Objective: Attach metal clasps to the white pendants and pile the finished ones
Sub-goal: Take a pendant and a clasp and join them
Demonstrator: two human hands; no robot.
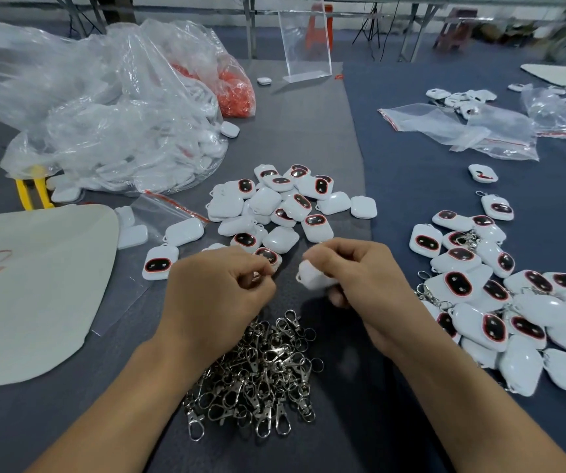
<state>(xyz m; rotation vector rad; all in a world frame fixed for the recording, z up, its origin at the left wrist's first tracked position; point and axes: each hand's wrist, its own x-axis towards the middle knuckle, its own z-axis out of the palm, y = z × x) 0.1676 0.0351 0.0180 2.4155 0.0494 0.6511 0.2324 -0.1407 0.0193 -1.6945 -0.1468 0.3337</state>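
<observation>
Table [411,206] covered in dark blue-grey cloth; lighter grey mat [309,131] runs down middle. Centre, on mat: loose heap of white pendants [274,206]. Near edge: pile of metal clasps [257,373]. Right: pile of clasped pendants [513,302], flat zip bags [462,128] behind it. Left: cream sheet [36,285], yellow-handled tool [41,192] partly under big clear plastic bags [104,114]. Far end: clear acrylic stand [305,39], upright.

Even soft overhead light, faint shadows, wide-angle bending at edges, top right corner motion-blurred
</observation>
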